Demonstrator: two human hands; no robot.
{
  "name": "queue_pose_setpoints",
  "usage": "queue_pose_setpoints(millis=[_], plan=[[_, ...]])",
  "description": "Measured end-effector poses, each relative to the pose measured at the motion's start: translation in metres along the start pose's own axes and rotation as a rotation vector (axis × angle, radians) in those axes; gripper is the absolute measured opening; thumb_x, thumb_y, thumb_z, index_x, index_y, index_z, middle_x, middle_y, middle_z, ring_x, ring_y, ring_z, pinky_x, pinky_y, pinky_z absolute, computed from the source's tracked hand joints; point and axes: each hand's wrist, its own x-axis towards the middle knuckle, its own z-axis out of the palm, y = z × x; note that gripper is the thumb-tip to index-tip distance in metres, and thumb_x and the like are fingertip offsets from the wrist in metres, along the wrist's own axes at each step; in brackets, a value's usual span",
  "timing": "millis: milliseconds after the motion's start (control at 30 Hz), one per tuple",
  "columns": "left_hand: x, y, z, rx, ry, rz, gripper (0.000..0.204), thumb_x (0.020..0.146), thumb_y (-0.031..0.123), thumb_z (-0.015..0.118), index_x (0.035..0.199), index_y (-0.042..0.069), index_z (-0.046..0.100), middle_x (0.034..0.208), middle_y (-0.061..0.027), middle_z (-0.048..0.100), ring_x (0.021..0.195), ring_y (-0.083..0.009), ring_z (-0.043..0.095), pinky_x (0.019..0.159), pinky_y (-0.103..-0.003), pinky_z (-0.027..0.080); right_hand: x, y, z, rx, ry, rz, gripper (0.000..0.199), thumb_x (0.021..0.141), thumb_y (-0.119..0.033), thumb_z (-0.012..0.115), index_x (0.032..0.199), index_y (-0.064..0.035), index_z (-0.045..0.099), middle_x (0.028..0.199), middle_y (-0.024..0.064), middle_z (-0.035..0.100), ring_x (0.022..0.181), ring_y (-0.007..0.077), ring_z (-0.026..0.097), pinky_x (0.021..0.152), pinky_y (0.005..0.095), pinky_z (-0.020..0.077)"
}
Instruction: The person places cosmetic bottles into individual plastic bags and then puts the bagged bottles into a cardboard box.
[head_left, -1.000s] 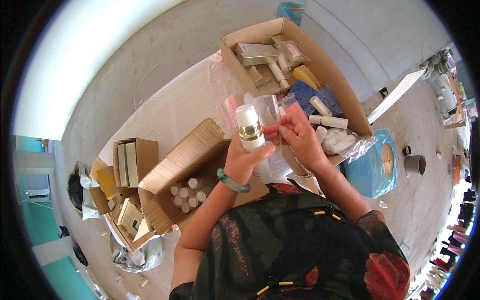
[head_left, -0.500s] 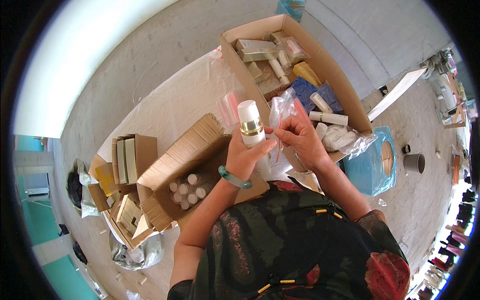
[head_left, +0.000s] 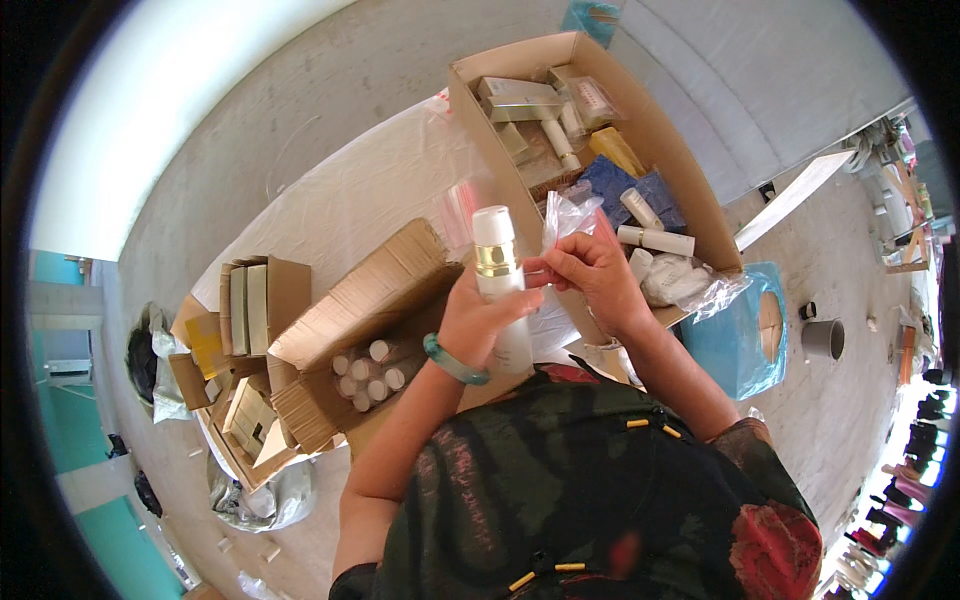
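My left hand (head_left: 478,318) is wrapped round a white bottle (head_left: 495,250) with a gold collar and white cap, held upright in front of me. A jade-green bangle circles that wrist. Close on its right, my right hand (head_left: 600,283) has thumb and forefinger pinched at a clear plastic bag (head_left: 570,216) with a reddish edge. The left fingertips reach across to the right fingers; whether they also grip the bag is hidden. Below left, an open carton (head_left: 300,395) holds several white-capped bottles (head_left: 380,350) standing upright.
A large carton (head_left: 500,160) with boxes, white bottles and blue packets stands beyond my right hand. More clear bags (head_left: 461,208) lie on the white-covered table (head_left: 350,190). Small boxes (head_left: 250,308) sit at the left. A blue-wrapped bundle (head_left: 735,335) is at the right.
The bottle has shifted slightly left and lower in my left hand's grip. The bag strip that hung between my hands is no longer visible there; the bag now stands above my right fingers.
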Motion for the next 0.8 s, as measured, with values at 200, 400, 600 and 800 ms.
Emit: queue_pose_setpoints(millis=[200, 400, 600, 800], plan=[[0.004, -0.001, -0.011, 0.078, 0.096, 0.03, 0.04, 0.07, 0.001, 0.068, 0.106, -0.001, 0.049, 0.094, -0.0094, 0.061, 0.082, -0.0161, 0.061, 0.068, -0.028, 0.049, -0.005, -0.011, 0.004, -0.081, -0.05, -0.016, 0.016, 0.088, -0.014, 0.053, 0.091, -0.0003, 0.061, 0.079, 0.0027, 0.061, 0.074, 0.0081, 0.056, 0.067, 0.0214, 0.0437], [0.017, -0.002, -0.007, 0.192, 0.142, 0.154, 0.047, 0.068, 0.007, 0.073, 0.108, 0.001, 0.048, 0.091, -0.0061, 0.06, 0.077, -0.0119, 0.058, 0.066, -0.025, 0.048, -0.003, -0.014, 0.001, -0.081, -0.087, -0.062, 0.011, 0.088, -0.011, 0.051, 0.089, -0.0016, 0.057, 0.079, 0.0012, 0.058, 0.072, 0.0072, 0.052, 0.068, 0.0216, 0.0428], [0.014, 0.0, 0.0, 0.106, 0.051, 0.027, 0.038, 0.071, 0.004, 0.069, 0.104, 0.001, 0.051, 0.088, -0.0064, 0.061, 0.072, -0.0127, 0.059, 0.062, -0.026, 0.049, -0.001, -0.014, -0.002, -0.238, -0.034, -0.115, 0.008, 0.084, -0.009, 0.053, 0.084, -0.0012, 0.056, 0.074, 0.0004, 0.057, 0.069, 0.0062, 0.051, 0.064, 0.0215, 0.042], [0.021, -0.008, -0.006, 0.235, 0.056, 0.118, 0.036, 0.07, 0.005, 0.071, 0.099, 0.003, 0.052, 0.085, -0.0034, 0.059, 0.072, -0.011, 0.057, 0.062, -0.026, 0.049, -0.003, -0.026, 0.005, -0.544, 0.035, -0.274, 0.011, 0.082, -0.01, 0.058, 0.086, 0.0002, 0.058, 0.072, 0.0035, 0.058, 0.068, 0.008, 0.053, 0.061, 0.0249, 0.0444]])
